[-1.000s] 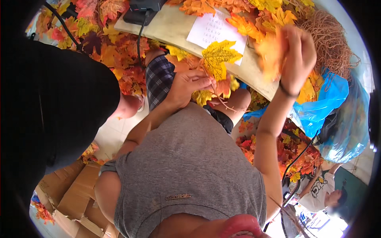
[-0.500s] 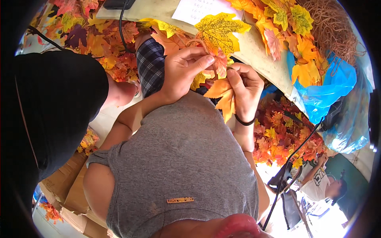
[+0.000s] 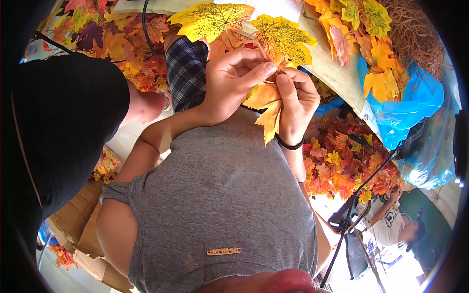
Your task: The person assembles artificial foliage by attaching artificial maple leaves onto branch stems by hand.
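Note:
Close together above my lap, my two hands work on a string of artificial maple leaves. My left hand [image 3: 234, 83] is closed, thumb and forefinger pinched on a thin brown cord [image 3: 251, 44] that loops up behind the fingers. My right hand [image 3: 298, 97] pinches the stem end of an orange leaf [image 3: 267, 105], which hangs below the fingertips. Both sets of fingertips nearly touch, and the exact joint between them is hidden. Just beyond them lie a large yellow leaf with dark speckles [image 3: 286, 36] and another yellow leaf [image 3: 210, 20] at the table edge.
The pale table [image 3: 337, 68] bears orange and yellow leaves [image 3: 378, 56] and a tangle of brown cords [image 3: 415, 29]. A blue plastic bag [image 3: 408, 110] hangs at its right edge. Piles of leaves [image 3: 351, 161] lie below. A person in black [image 3: 73, 132] is close on the left.
My hands have drawn closer together, the right one shifting slightly left with the orange leaf. A second yellow leaf now shows more fully at the top, left of the first.

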